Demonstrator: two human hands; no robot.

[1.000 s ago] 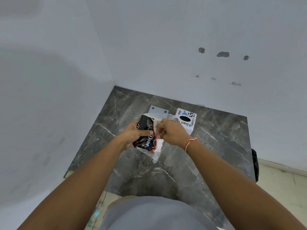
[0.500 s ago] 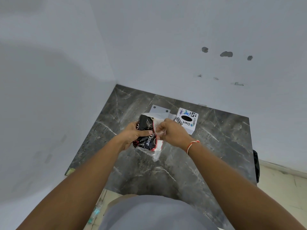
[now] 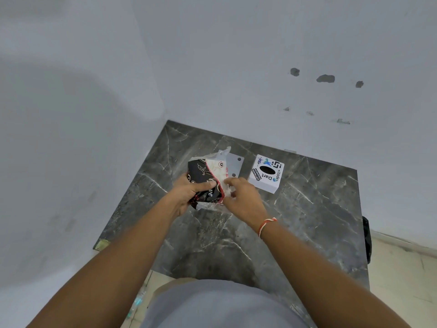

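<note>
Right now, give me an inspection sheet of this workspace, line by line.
Surface: dark marble tabletop, set in a wall corner.
Job's things: black packet with a red-and-white part, in clear wrap, held in both hands.
Clutter: white stickered box with an oval hole; flat white plate with holes, behind the packet.
Grippers: left hand grips the packet's black side; right hand pinches its white side.
Cables: nothing seen.
Surroundings: white walls with chipped patches; black object at the table's right edge.
</note>
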